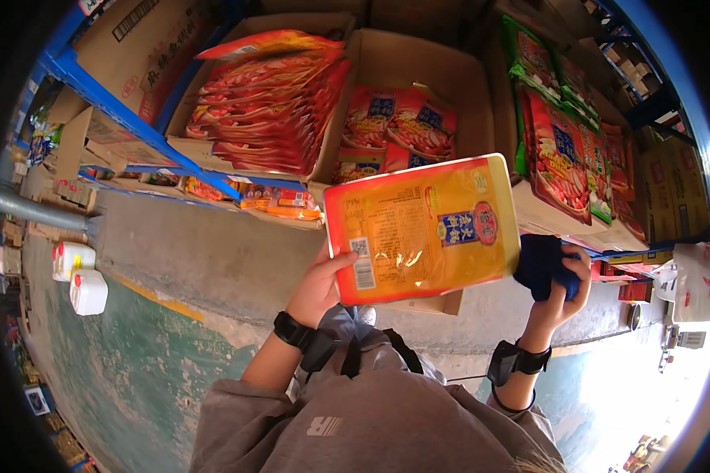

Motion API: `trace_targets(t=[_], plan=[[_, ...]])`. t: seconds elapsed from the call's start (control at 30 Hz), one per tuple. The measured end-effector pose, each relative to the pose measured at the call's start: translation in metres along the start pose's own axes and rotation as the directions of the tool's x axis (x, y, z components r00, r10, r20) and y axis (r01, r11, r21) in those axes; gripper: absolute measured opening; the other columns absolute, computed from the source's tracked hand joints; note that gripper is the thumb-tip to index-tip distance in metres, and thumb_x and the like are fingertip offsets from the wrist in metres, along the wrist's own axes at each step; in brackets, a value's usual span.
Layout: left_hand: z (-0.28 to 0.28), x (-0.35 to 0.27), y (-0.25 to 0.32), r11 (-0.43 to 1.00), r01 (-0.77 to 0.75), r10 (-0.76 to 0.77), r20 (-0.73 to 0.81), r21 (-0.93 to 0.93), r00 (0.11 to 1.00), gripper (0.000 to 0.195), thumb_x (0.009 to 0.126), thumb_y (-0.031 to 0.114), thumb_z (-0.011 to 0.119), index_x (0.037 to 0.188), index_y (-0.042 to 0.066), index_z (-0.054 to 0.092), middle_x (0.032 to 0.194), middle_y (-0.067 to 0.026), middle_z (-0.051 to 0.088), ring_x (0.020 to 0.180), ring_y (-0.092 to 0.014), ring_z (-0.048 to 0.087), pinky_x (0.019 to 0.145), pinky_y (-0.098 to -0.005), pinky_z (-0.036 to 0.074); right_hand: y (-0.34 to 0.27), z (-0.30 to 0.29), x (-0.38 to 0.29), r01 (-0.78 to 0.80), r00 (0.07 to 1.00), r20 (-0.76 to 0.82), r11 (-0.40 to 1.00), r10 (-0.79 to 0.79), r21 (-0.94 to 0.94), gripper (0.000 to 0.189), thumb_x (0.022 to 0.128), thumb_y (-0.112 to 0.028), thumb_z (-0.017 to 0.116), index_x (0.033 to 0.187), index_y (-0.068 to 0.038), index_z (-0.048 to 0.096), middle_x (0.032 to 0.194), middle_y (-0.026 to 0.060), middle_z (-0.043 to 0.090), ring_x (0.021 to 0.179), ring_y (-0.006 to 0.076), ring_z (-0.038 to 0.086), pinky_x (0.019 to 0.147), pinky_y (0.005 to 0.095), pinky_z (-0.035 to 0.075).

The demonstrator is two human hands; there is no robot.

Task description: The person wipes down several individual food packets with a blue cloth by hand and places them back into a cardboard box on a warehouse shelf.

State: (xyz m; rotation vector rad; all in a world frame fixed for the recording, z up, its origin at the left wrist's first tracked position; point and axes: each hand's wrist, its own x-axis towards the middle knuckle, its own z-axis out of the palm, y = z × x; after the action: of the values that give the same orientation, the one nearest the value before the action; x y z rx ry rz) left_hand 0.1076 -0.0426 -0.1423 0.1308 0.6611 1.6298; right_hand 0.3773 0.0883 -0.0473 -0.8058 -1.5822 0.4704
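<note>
My left hand (325, 275) grips the left edge of a flat orange-and-red food packet (414, 236), its thumb over the front by a printed code. The packet is tilted, its right end higher. In my right hand (571, 284) is a bunched dark blue cloth (541, 266), which meets the packet's right edge. Behind the packet stands a cardboard box (473, 106) with red packets (420, 118) lying in it. Left of that, another box holds a dense row of red packets (272, 106). Red and green packets (559, 148) stand in a box on the right.
A blue metal shelf beam (136, 136) runs below the boxes at the left. Orange packets (281, 198) sit on a lower level. Two white plastic jugs (86, 284) stand on the worn green and grey floor at the left. A grey pipe (41, 210) juts in there.
</note>
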Motion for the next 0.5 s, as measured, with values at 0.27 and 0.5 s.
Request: trace_targets(t=[0.27, 0.5], plan=[[-0.017, 0.023, -0.014, 0.991, 0.029, -0.017, -0.086, 0.131, 0.996, 0.041, 0.081, -0.003, 0.052, 0.120, 0.002, 0.041, 0.114, -0.0081, 0.052, 0.105, -0.019, 0.051, 0.090, -0.0318, 0.040, -0.007, 0.037, -0.003, 0.009, 0.990, 0.142, 0.999, -0.002, -0.046, 0.032, 0.060, 0.003, 0.049, 0.091, -0.001, 0.054, 0.100, 0.0149, 0.055, 0.090, 0.0255, 0.051, 0.087, 0.0373, 0.038], [-0.004, 0.017, -0.011, 0.997, 0.059, -0.060, 0.020, 0.040, 0.998, 0.039, 0.085, 0.011, 0.052, 0.122, 0.003, 0.041, 0.120, -0.0085, 0.049, 0.109, -0.020, 0.049, 0.092, -0.0356, 0.039, 0.034, 0.083, -0.039, 0.093, 0.870, 0.478, 0.913, 0.120, -0.398, 0.050, 0.066, -0.008, 0.062, 0.115, -0.012, 0.050, 0.120, 0.0150, 0.044, 0.112, 0.0358, 0.037, 0.096, 0.0454, 0.029]])
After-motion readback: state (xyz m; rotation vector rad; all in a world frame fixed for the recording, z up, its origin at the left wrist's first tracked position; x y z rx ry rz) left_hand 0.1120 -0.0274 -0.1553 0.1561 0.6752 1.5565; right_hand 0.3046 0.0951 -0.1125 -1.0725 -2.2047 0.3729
